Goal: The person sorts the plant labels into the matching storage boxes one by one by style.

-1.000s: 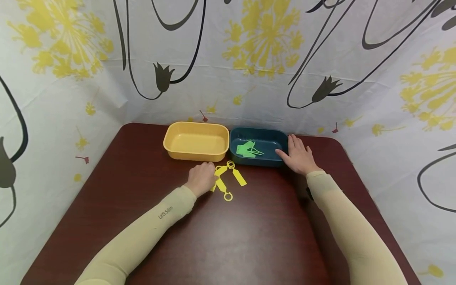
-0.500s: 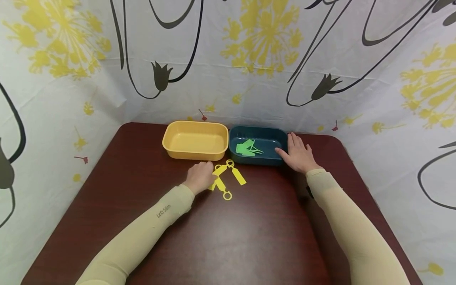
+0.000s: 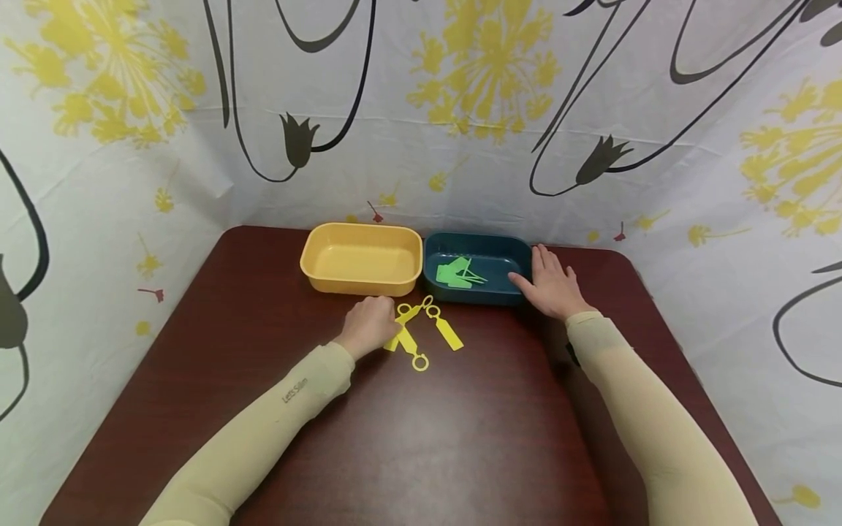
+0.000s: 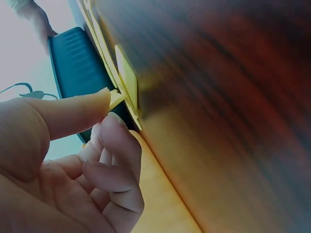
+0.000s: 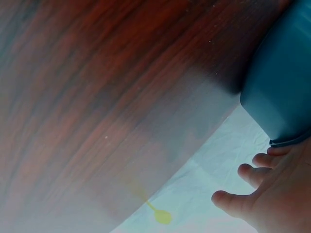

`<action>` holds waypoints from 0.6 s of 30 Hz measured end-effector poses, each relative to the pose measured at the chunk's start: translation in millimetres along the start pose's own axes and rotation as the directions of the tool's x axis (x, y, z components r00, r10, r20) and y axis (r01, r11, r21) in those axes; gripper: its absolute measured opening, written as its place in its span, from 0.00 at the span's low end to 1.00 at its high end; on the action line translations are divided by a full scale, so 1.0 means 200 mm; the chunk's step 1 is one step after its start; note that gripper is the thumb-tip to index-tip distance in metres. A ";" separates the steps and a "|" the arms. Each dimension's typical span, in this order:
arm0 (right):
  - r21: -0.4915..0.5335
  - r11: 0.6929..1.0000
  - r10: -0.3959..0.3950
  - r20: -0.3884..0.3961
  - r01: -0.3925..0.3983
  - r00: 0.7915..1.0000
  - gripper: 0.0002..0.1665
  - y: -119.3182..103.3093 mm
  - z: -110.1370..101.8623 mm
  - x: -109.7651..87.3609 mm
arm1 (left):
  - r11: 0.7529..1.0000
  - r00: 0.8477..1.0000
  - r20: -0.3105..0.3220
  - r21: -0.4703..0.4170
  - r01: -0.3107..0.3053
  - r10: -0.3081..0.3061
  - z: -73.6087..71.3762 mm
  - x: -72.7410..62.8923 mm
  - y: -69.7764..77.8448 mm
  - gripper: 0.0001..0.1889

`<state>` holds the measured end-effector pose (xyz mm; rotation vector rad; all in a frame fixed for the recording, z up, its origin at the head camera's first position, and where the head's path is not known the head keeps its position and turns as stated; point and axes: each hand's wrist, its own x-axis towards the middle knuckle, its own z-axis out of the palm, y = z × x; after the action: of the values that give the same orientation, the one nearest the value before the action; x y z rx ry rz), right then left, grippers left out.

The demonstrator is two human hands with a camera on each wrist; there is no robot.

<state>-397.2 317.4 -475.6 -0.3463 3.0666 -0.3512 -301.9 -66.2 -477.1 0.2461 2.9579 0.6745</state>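
Note:
Between thumb and fingertips, my left hand (image 3: 368, 326) pinches the end of a flat yellow ring tag (image 4: 115, 100), seen edge-on in the left wrist view. Other yellow ring tags lie around it on the table: one tag (image 3: 450, 334) to the right, another tag (image 3: 407, 340) pointing toward me. Some are partly hidden by the hand. With fingers extended, my right hand (image 3: 555, 288) rests against the right end of a teal bin (image 3: 480, 296), its thumb over the rim. Several light green flat pieces (image 3: 454, 273) lie in that bin.
A yellow bin (image 3: 362, 286) stands to the left of the teal one, side by side at the back of the dark reddish table (image 3: 460, 438). A patterned white curtain (image 3: 395, 168) hangs behind the table and along both sides.
The rightmost yellow tag has shifted slightly right and its ring has come apart from the neighbouring ring, which now looks tilted. The right hand stays at the teal bin.

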 end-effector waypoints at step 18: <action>0.010 1.000 0.009 0.011 -0.009 1.000 0.63 -0.01 0.00 0.00 | 0.992 0.977 -0.171 0.046 -0.118 0.124 -0.11 -0.18 -0.02 0.15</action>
<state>-397.3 316.5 -474.9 -0.3329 3.0532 -0.3630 -269.5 -86.3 -457.7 0.3928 3.1441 0.6913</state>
